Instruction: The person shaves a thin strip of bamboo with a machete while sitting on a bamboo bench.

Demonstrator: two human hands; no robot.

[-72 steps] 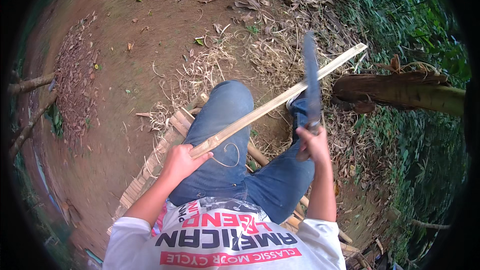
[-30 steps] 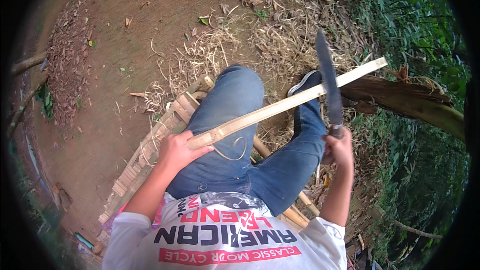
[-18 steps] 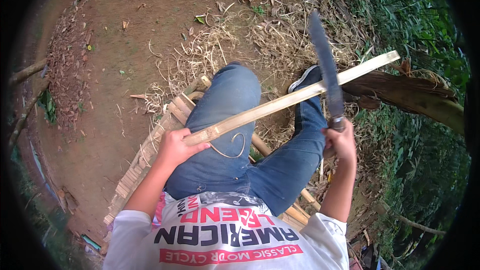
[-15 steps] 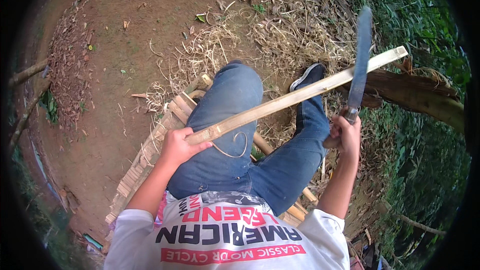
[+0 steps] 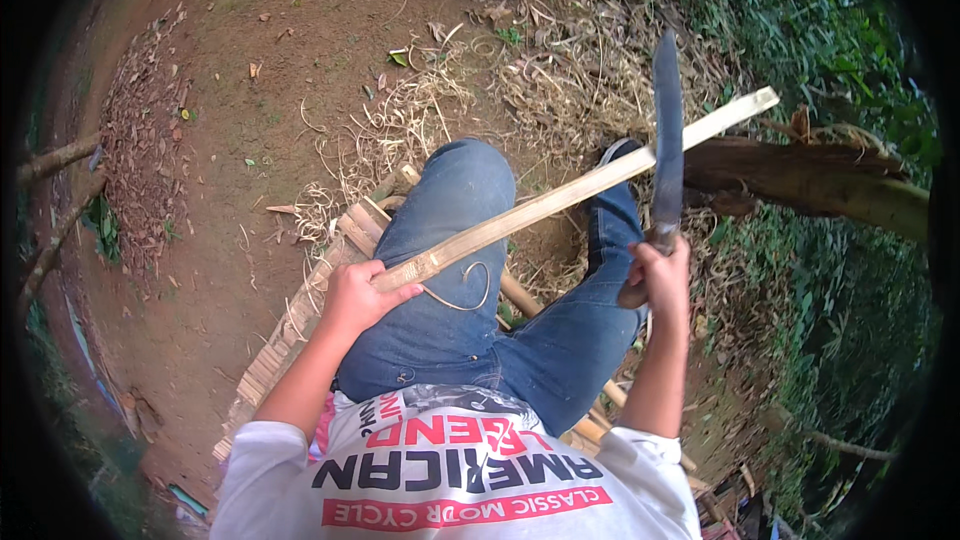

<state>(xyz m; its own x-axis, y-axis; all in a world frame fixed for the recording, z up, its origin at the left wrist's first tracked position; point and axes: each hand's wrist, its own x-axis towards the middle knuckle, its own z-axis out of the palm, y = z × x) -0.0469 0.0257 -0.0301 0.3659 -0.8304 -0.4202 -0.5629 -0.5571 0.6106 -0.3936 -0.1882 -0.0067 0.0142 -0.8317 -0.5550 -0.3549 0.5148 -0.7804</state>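
Note:
A long pale bamboo strip slants from above my left thigh up to the far right. My left hand is closed round its near end, thumb along the near side. A thin curled shaving hangs beside that end, over my jeans. In my right hand, fingers wrapped round the handle, is a machete with a long dark blade. Its blade points away from me and crosses over the strip towards the far end; whether its edge touches the strip I cannot tell.
I sit on a slatted bamboo bench. Curly shavings and dry leaves litter the brown soil ahead. A log lies at the right, by green undergrowth. Thin poles stand at the far left.
My right hand has moved the machete left along the strip, towards me. The strip's far end has shifted slightly left in view, while my left hand keeps its hold.

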